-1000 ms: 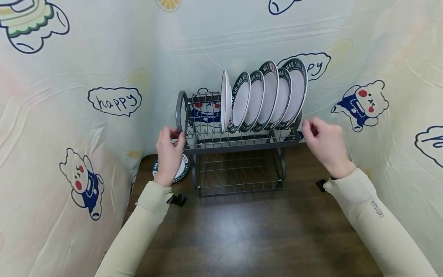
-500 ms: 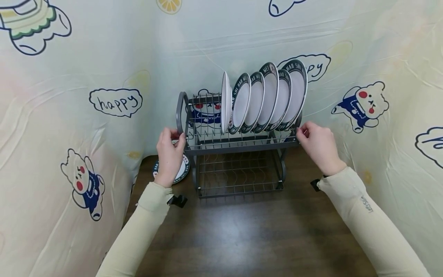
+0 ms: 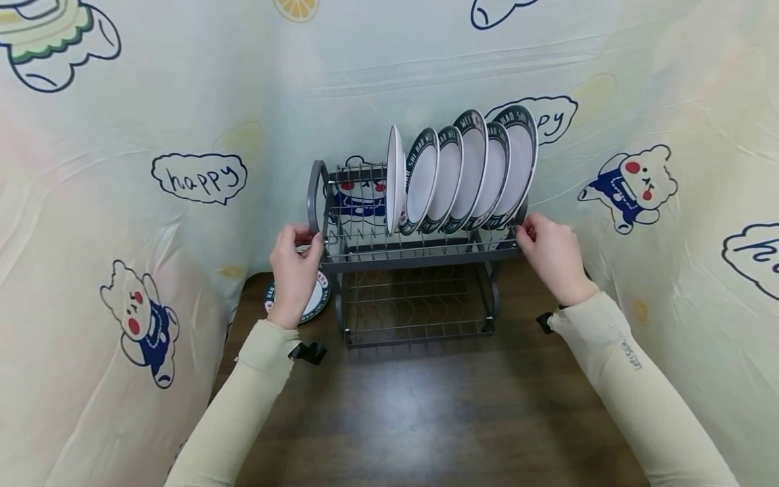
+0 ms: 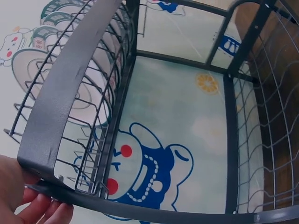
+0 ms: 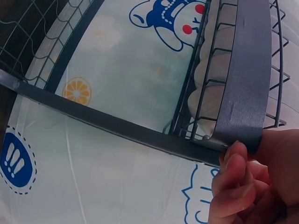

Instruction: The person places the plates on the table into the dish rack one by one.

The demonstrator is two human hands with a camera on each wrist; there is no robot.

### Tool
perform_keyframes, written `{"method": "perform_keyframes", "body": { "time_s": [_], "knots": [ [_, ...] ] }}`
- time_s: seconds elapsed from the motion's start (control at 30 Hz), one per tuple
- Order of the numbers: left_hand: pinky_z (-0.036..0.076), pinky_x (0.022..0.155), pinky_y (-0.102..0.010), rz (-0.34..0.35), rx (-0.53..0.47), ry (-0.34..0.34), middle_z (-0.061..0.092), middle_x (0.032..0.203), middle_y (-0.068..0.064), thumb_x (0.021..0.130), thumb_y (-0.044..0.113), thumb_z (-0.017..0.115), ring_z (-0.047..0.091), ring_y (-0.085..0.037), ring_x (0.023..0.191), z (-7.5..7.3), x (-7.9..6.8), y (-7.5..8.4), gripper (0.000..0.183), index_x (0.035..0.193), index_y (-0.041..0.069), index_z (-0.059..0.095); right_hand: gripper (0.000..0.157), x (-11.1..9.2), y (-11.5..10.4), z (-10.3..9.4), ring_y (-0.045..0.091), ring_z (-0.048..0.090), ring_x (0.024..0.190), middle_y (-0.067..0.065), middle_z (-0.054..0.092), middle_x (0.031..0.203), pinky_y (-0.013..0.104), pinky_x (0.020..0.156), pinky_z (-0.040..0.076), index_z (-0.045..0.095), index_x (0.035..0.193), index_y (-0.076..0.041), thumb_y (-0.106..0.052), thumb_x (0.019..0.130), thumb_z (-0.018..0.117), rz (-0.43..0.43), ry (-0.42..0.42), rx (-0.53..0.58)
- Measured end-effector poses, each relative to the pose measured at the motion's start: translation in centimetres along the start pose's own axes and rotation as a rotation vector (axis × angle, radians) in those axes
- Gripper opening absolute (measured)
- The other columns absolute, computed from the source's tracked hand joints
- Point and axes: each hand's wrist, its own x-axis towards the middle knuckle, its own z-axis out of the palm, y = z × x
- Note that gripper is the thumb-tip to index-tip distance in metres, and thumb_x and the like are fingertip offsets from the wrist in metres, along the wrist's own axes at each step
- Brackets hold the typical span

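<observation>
A dark grey two-tier dish rack [image 3: 426, 258] stands on the table. My left hand [image 3: 292, 274] pinches its upper front bar at the left corner; in the left wrist view the fingers [image 4: 35, 207] curl under the frame. At the opposite corner my right hand [image 3: 555, 260] holds the same tier, its fingers [image 5: 233, 186] bent below the bar in the right wrist view. Several white plates [image 3: 517, 166] with dark lettered rims lean in the right part of the upper tier. The leftmost plate [image 3: 394, 182] stands nearly edge-on.
A plate [image 3: 316, 302] lies on the brown wooden table [image 3: 414, 412] left of the rack, partly behind my left hand. The lower wire tier [image 3: 420, 297] holds no plates. Pale printed cloth [image 3: 201, 237] hangs behind and on both sides.
My right hand has moved left from beside the rack and taken hold of its right front corner. The left hand keeps its hold, and the plates stay in their slots.
</observation>
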Motion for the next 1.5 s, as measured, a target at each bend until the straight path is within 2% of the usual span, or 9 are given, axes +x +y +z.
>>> {"method": "perform_keyframes", "body": {
  "time_s": [0.1, 0.2, 0.3, 0.43, 0.63, 0.83, 1.0, 1.3, 1.5],
  "knots": [
    [0.057, 0.084, -0.017, 0.001, -0.012, 0.016, 0.066, 0.11, -0.013, 0.101, 0.013, 0.067, 0.066, -0.02, 0.1, -0.3, -0.1, -0.3, 0.018, 0.114, 0.0, 0.064, 0.018, 0.0, 0.0, 0.2, 0.031, 0.056, 0.059, 0.018, 0.065, 0.074, 0.04, 0.054, 0.043, 0.063, 0.09, 0.002, -0.01, 0.103, 0.058, 0.001, -0.016, 0.013],
    [0.052, 0.079, -0.012, 0.004, -0.007, 0.035, 0.069, 0.109, -0.012, 0.1, 0.013, 0.068, 0.066, -0.02, 0.098, -0.7, -0.5, -0.6, 0.018, 0.113, 0.001, 0.067, 0.016, 0.0, 0.0, 0.2, 0.031, 0.056, 0.06, 0.018, 0.066, 0.076, 0.04, 0.055, 0.043, 0.062, 0.093, 0.001, -0.01, 0.104, 0.057, 0.006, -0.038, 0.018],
    [0.049, 0.076, -0.011, 0.003, 0.012, 0.055, 0.07, 0.109, -0.014, 0.1, 0.012, 0.067, 0.066, -0.021, 0.095, -1.1, -1.2, -1.3, 0.017, 0.113, 0.0, 0.068, 0.015, -0.1, 0.0, 0.1, 0.032, 0.057, 0.061, 0.019, 0.066, 0.078, 0.041, 0.055, 0.044, 0.063, 0.096, 0.001, -0.009, 0.105, 0.055, 0.008, -0.05, 0.019],
    [0.047, 0.078, -0.015, -0.029, 0.036, 0.073, 0.069, 0.109, -0.016, 0.1, 0.009, 0.067, 0.064, -0.023, 0.095, -1.7, -2.5, -3.2, 0.016, 0.112, -0.002, 0.067, 0.015, -0.1, 0.1, 0.1, 0.032, 0.057, 0.063, 0.018, 0.066, 0.079, 0.041, 0.056, 0.043, 0.062, 0.097, 0.0, -0.01, 0.105, 0.055, 0.018, -0.05, 0.025],
    [0.045, 0.08, -0.022, -0.171, 0.089, 0.078, 0.067, 0.106, -0.017, 0.101, 0.014, 0.065, 0.061, -0.023, 0.094, -2.5, -4.4, -7.4, 0.019, 0.114, -0.001, 0.065, 0.015, -0.2, 0.1, 0.0, 0.032, 0.056, 0.062, 0.016, 0.064, 0.077, 0.041, 0.055, 0.042, 0.061, 0.097, -0.002, -0.011, 0.105, 0.054, 0.022, -0.053, 0.016],
    [0.044, 0.077, -0.014, -0.291, 0.127, 0.046, 0.067, 0.108, -0.018, 0.104, 0.021, 0.061, 0.061, -0.024, 0.094, -2.7, -5.9, -11.6, 0.026, 0.117, -0.001, 0.064, 0.015, -0.1, 0.2, -0.2, 0.031, 0.055, 0.061, 0.016, 0.064, 0.077, 0.04, 0.052, 0.041, 0.061, 0.1, -0.002, -0.013, 0.107, 0.053, 0.021, -0.062, 0.006],
    [0.044, 0.074, -0.011, -0.386, 0.156, 0.021, 0.067, 0.11, -0.018, 0.105, 0.025, 0.059, 0.062, -0.027, 0.096, -2.7, -6.8, -14.2, 0.029, 0.121, 0.001, 0.063, 0.016, -0.1, 0.4, -0.2, 0.032, 0.056, 0.062, 0.015, 0.064, 0.077, 0.043, 0.054, 0.041, 0.06, 0.099, -0.003, -0.014, 0.107, 0.052, 0.025, -0.052, 0.005],
    [0.048, 0.073, -0.029, -0.641, 0.196, 0.017, 0.066, 0.117, -0.02, 0.107, 0.031, 0.052, 0.062, -0.031, 0.097, -2.8, -8.2, -18.7, 0.038, 0.13, 0.001, 0.06, 0.017, -0.3, 0.4, 0.0, 0.032, 0.055, 0.061, 0.015, 0.063, 0.076, 0.04, 0.054, 0.041, 0.06, 0.096, -0.003, -0.014, 0.107, 0.052, 0.028, -0.065, 0.02],
    [0.047, 0.081, -0.044, -0.763, 0.216, -0.002, 0.061, 0.118, -0.024, 0.108, 0.032, 0.048, 0.057, -0.037, 0.101, -3.2, -9.2, -21.5, 0.043, 0.131, -0.003, 0.056, 0.018, -0.2, 0.2, 0.1, 0.032, 0.056, 0.061, 0.014, 0.062, 0.075, 0.041, 0.054, 0.04, 0.06, 0.095, -0.004, -0.015, 0.107, 0.053, 0.026, -0.054, 0.025]
  ]
}}
